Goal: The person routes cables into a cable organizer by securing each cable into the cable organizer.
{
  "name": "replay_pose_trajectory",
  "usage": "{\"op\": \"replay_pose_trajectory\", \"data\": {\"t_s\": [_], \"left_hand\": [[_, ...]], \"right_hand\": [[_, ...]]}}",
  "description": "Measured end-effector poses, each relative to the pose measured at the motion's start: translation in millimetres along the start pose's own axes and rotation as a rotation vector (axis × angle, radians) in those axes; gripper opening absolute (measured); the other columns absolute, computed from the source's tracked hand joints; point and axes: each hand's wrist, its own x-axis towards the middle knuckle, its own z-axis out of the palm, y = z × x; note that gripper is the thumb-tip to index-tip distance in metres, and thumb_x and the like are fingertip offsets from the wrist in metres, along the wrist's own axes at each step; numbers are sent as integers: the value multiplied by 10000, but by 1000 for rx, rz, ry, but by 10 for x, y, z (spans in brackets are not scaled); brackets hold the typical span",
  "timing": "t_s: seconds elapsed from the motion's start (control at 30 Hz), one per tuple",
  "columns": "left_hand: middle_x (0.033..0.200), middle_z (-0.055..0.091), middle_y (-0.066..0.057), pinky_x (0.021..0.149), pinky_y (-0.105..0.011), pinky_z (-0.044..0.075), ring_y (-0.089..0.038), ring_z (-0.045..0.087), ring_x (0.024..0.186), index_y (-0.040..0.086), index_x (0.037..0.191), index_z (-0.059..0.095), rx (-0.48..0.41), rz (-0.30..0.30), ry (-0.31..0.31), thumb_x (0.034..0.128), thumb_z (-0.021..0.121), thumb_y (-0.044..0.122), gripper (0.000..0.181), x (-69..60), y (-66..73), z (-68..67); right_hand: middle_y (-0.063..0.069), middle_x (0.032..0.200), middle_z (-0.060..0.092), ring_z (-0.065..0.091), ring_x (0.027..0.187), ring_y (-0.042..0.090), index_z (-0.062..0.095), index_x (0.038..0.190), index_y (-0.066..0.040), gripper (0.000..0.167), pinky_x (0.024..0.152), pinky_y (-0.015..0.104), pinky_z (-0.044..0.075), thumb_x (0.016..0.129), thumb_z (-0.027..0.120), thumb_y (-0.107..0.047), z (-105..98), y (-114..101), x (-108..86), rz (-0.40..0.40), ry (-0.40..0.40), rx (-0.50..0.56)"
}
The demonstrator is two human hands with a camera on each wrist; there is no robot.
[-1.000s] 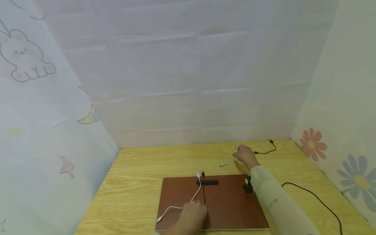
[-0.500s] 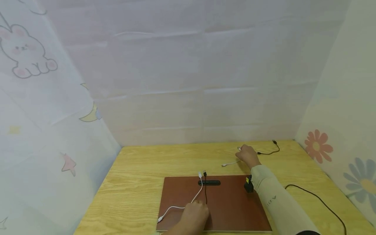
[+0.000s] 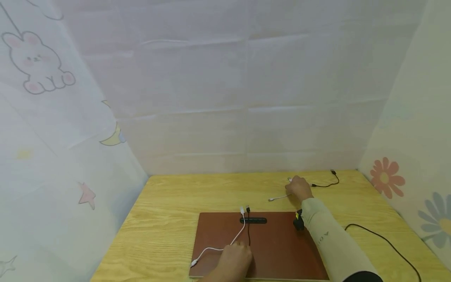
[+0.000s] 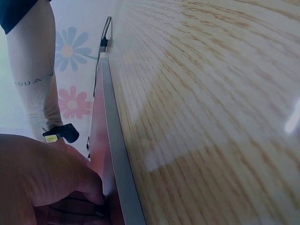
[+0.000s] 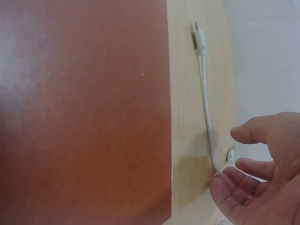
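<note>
On a brown board (image 3: 282,250) lie a white USB cable (image 3: 211,249) and a black USB cable (image 3: 248,231), side by side at their upper ends. My left hand (image 3: 234,256) rests low on the board with curled fingers, pinching the black cable's lower end; a dark tip shows beneath the thumb (image 4: 89,185) in the left wrist view. Past the board's far edge, my right hand (image 3: 299,188) is at a short white cable (image 5: 206,103). In the right wrist view, its thumb stands apart from the loosely bent fingers (image 5: 227,187), which reach the cable's bend.
A black strip (image 3: 258,220) sits near the board's far edge. Behind my right hand lies a short black cable (image 3: 331,185). A longer black cord (image 3: 384,239) runs along the right of the wooden table (image 3: 151,219). A black wrist camera (image 3: 298,221) is on my right arm.
The whole head view shifts slightly to the right. Both hands keep their places relative to the board and cables.
</note>
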Motion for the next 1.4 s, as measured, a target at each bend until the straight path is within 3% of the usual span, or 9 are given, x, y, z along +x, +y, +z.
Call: {"op": "replay_pose_trajectory", "data": {"t_s": [0.3, 0.47, 0.67, 0.77, 0.87, 0.97, 1.13, 1.3, 1.4], "left_hand": [[717, 586, 25, 501, -289, 512, -90, 589, 674, 155, 776, 682, -31, -15, -7, 846, 764, 236, 134, 20, 10, 22], [721, 591, 33, 495, -277, 510, -83, 588, 673, 163, 787, 694, -2, -10, -14, 853, 762, 246, 126, 36, 15, 33], [690, 573, 36, 484, -259, 497, -76, 572, 647, 165, 747, 677, 47, 11, 30, 847, 754, 237, 145, 37, 27, 43], [691, 567, 37, 496, -254, 497, -74, 570, 658, 167, 741, 659, 68, 17, 45, 835, 759, 248, 160, 41, 21, 30], [693, 561, 35, 493, -250, 493, -77, 559, 650, 170, 746, 647, 96, 19, 50, 833, 764, 267, 175, 50, 11, 13], [699, 566, 32, 485, -256, 498, -82, 558, 643, 171, 755, 643, 103, 7, 54, 846, 762, 274, 181, 51, 5, 9], [780, 602, 26, 543, -281, 528, -95, 603, 734, 168, 844, 666, 59, -12, -4, 869, 752, 253, 123, 48, -8, -3], [865, 627, 36, 600, -279, 540, -87, 625, 828, 178, 970, 697, 0, -18, -88, 872, 772, 239, 138, 51, -49, -65], [858, 623, 33, 591, -271, 535, -85, 622, 825, 171, 966, 702, -9, -13, -74, 867, 776, 221, 133, 39, -68, -66]], "right_hand": [[17, 572, 419, 358, 519, 146, 530, 658, -68, 296, 479, 298, 349, 953, 542, -85, 56, 79, 72, -26, 1, 38], [10, 567, 379, 314, 512, 137, 468, 672, -69, 264, 463, 280, 311, 931, 482, -20, 76, 134, 97, -60, 50, 33], [-21, 568, 301, 253, 548, 130, 403, 585, -124, 358, 487, 274, 277, 885, 438, 68, 69, 240, 129, -77, 82, -11], [-9, 538, 355, 285, 521, 130, 481, 555, -96, 394, 472, 274, 299, 930, 474, 24, 41, 269, 144, -55, 88, 14], [65, 571, 543, 441, 523, 171, 652, 656, 24, 395, 499, 295, 396, 1002, 513, -109, -33, 247, 150, -45, 77, 59], [140, 734, 692, 589, 655, 226, 731, 897, 97, 415, 618, 346, 486, 1036, 486, -207, -116, 188, 141, -45, 51, 117], [171, 955, 707, 649, 794, 212, 568, 1271, 171, 436, 773, 382, 558, 1061, 422, -183, -202, 105, 86, 19, -33, 455], [22, 867, 679, 662, 798, 137, 461, 1352, 173, 423, 797, 312, 571, 1046, 461, -119, -284, 31, 44, 49, -91, 803], [21, 891, 701, 694, 854, 131, 467, 1365, 136, 408, 856, 295, 570, 1034, 521, -97, -328, -35, 41, 37, -133, 961]]}}
